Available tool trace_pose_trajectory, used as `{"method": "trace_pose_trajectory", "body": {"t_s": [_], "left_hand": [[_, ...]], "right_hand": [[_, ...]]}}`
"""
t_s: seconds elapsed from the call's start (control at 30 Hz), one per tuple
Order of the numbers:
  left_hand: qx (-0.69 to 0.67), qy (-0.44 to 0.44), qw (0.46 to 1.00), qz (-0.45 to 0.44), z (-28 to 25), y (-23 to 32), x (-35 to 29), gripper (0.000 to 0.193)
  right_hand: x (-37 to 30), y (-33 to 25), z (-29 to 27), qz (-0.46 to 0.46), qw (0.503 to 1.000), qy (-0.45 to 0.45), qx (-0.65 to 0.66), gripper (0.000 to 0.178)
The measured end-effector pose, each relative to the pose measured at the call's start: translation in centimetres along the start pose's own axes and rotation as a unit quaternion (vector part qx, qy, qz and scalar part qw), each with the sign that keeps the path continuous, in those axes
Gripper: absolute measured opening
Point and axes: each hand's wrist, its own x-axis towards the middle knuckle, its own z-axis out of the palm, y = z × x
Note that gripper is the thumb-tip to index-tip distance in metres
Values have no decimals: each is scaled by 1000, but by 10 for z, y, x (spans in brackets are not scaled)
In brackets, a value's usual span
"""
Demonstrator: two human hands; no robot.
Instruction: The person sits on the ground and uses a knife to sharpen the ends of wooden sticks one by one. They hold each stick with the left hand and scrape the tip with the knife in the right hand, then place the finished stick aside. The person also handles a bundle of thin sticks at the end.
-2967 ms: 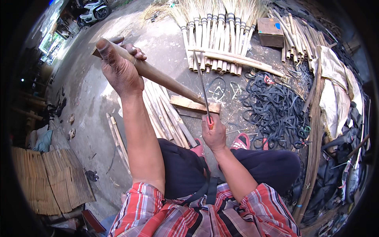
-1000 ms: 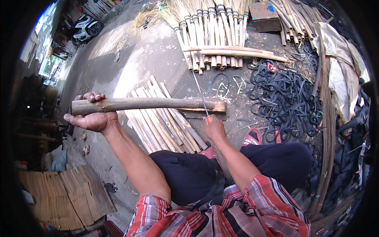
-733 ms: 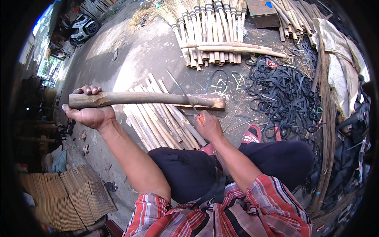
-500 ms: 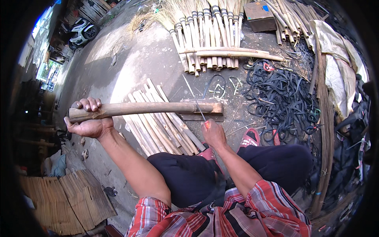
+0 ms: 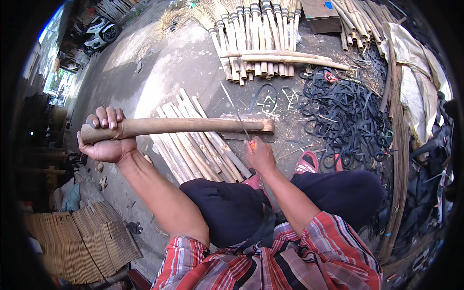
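- The left hand (image 5: pixel 104 140) has its grip wrapped tight around a wooden stick (image 5: pixel 183 126).
- The right hand (image 5: pixel 259 155) seems to pinch a thin knife (image 5: pixel 237 113) against the stick.

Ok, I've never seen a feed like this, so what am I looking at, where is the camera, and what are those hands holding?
There is no machine: a person's bare hands, filmed by a wide camera on their head looking down, so straight edges bend near the rim. The left hand grips a thick wooden stick held level. The right hand holds a thin knife with its blade against that stick. On the concrete ground lie cut sticks, a row of brooms and a heap of black straps.
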Motion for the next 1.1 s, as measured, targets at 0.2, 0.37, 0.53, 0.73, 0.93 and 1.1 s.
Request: {"method": "trace_pose_trajectory", "body": {"t_s": [0.2, 0.37, 0.53, 0.73, 0.93, 1.1], "left_hand": [[-14, 25, 999, 16, 2, -2, -3, 46], [-37, -37, 999, 4, 5, -2, -1, 47], [-76, -47, 996, -8, 2, -4, 1, 48], [-28, -48, 998, 29, 9, -13, 6, 71], [97, -55, 993, -46, 8, -85, -12, 80], [333, -123, 881, -312, -27, -190, -87, 71]], "right_hand": [[-4, -4, -3, 18, 1000, -6, -20, 36], [-2, -2, -5, 17, 1000, 6, -20, 34], [1, 5, -4, 41, 998, -16, -43, 35], [3, 37, -3, 85, 995, -5, -51, 33], [0, 78, 2, 154, 984, -16, -93, 35], [-3, 84, -1, 140, 979, -10, -146, 36]]}}
